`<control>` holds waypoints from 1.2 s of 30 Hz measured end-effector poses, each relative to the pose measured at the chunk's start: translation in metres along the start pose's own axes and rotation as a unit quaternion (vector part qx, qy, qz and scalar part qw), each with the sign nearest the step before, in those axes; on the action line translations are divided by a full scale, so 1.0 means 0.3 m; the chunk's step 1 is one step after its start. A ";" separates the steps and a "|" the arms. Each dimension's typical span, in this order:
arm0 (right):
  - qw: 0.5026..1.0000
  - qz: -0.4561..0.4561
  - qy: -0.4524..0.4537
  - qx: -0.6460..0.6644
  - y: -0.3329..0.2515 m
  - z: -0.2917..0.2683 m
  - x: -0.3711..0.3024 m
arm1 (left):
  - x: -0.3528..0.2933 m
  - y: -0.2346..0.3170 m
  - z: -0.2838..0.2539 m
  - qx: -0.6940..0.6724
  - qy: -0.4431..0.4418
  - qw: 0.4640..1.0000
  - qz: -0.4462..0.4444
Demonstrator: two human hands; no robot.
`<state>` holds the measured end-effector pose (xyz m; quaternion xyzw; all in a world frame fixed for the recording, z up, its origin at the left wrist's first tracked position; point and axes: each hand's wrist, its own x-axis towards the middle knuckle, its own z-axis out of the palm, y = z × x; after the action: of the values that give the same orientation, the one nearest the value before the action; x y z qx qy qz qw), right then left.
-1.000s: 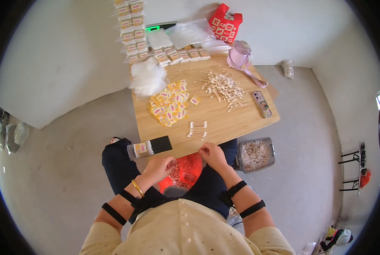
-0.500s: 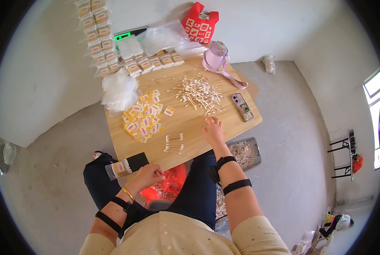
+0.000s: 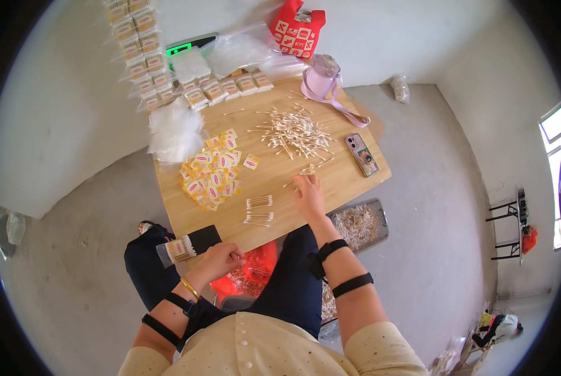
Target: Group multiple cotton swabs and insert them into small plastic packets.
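My right hand (image 3: pixel 309 199) reaches over the wooden table with its fingers drawn together on a few cotton swabs (image 3: pixel 309 169), whose tips stick out past the fingertips. Beyond it spreads a loose heap of cotton swabs (image 3: pixel 296 135). To its left lie two short rows of swabs, an upper row (image 3: pixel 259 202) and a lower row (image 3: pixel 258 218). My left hand (image 3: pixel 222 260) is curled closed at the table's near edge; whatever its fingers hold is hidden. Beside it, a clear bag of swabs (image 3: pixel 181 249) lies against a dark flat pad (image 3: pixel 204 238).
Yellow-white cards (image 3: pixel 212 178) are piled at mid-left, near empty clear bags (image 3: pixel 175 130). Filled swab packs (image 3: pixel 214 93) line the back. A phone (image 3: pixel 362 155), lilac bottle (image 3: pixel 321 76) and red bag (image 3: pixel 298 31) stand right and back. Below are a swab bin (image 3: pixel 360 227) and red bag (image 3: pixel 252 272).
My right hand has drawn slightly left and nearer, its fingers closing on swabs pulled from the heap's near side. My left hand stays about where it was.
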<state>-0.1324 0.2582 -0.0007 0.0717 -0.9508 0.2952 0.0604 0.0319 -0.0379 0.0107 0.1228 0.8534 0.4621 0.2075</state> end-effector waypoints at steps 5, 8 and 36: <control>0.999 0.018 0.046 -0.006 0.121 -0.024 0.037 | 0.005 0.005 0.007 -0.007 -0.003 1.000 -0.008; 0.997 -0.011 0.082 -0.013 0.176 -0.040 0.060 | 0.011 0.005 0.011 -0.002 -0.011 1.000 -0.016; 0.984 -0.095 -0.114 -0.100 0.006 -0.052 0.186 | -0.001 0.007 -0.004 -0.038 0.000 0.999 -0.038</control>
<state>-0.1864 0.2629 0.0199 0.1882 -0.9652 0.1812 -0.0143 0.0316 -0.0378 0.0133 0.0826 0.8390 0.4863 0.2297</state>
